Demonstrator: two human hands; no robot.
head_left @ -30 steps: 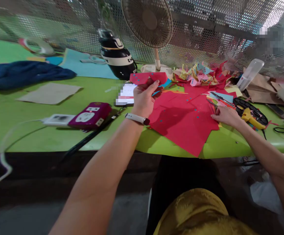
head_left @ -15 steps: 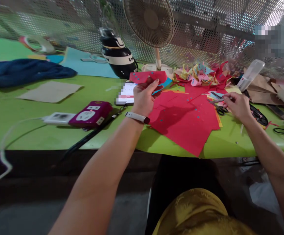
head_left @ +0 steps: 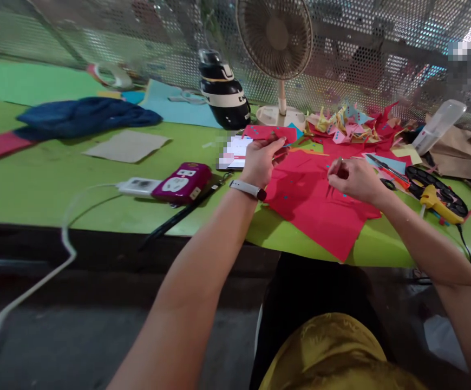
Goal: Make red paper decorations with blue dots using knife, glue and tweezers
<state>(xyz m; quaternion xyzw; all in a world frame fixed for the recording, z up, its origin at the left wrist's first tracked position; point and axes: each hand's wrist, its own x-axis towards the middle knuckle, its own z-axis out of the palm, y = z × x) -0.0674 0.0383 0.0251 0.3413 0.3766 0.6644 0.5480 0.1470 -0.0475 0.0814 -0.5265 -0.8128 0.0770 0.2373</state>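
Observation:
My left hand (head_left: 262,158) is closed on a piece of red paper (head_left: 267,131) with small blue dots on it. A bit of blue paper (head_left: 294,133) shows at its right end; whether I hold that too is unclear. My right hand (head_left: 355,177) pinches a pair of tweezers (head_left: 329,189), tips pointing down, above a large red sheet (head_left: 320,222). Small blue bits lie scattered on that sheet. To the right of my right hand, a long thin tool (head_left: 386,167) rests on pale blue paper, beside partly hidden scissors (head_left: 388,184).
Behind the red sheet lies a pile of folded paper shapes (head_left: 349,125). At the right are a yellow glue gun (head_left: 438,202) and a black tray (head_left: 449,192). A phone (head_left: 232,153), purple power adapter (head_left: 183,183), black bottle (head_left: 224,95) and fan (head_left: 276,38) stand further left.
My right hand has moved left from the papers near the scissors to above the red sheet, with the tweezers in it. The view has turned left. My left hand still holds the red paper.

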